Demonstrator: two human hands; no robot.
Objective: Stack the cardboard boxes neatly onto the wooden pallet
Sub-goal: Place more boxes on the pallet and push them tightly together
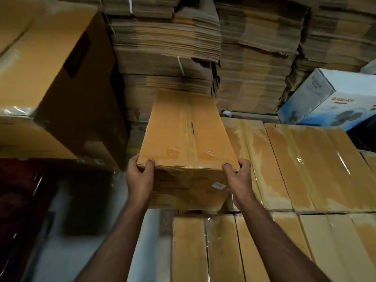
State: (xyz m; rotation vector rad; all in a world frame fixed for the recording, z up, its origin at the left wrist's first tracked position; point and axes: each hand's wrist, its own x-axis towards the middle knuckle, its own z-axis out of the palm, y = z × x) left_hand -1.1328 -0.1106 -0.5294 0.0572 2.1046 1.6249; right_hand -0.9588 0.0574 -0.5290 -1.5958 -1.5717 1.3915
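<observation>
A long taped cardboard box [186, 135] is held in the middle of the view, its near end toward me. My left hand [140, 176] grips the near left corner, thumb on the top edge. My right hand [237, 175] grips the near right corner the same way. The box sits at the left end of a row of similar taped boxes [305, 165], slightly raised above them. A lower layer of boxes [223, 247] shows below, fronts toward me. The wooden pallet is hidden from view.
Tall stacks of flattened cardboard [254, 58] fill the back. A large brown carton [57, 78] stands at the left over a dark wrapped item [30, 200]. A white and blue fan box [329, 102] lies at the right rear. Grey floor [142, 241] shows left of the stack.
</observation>
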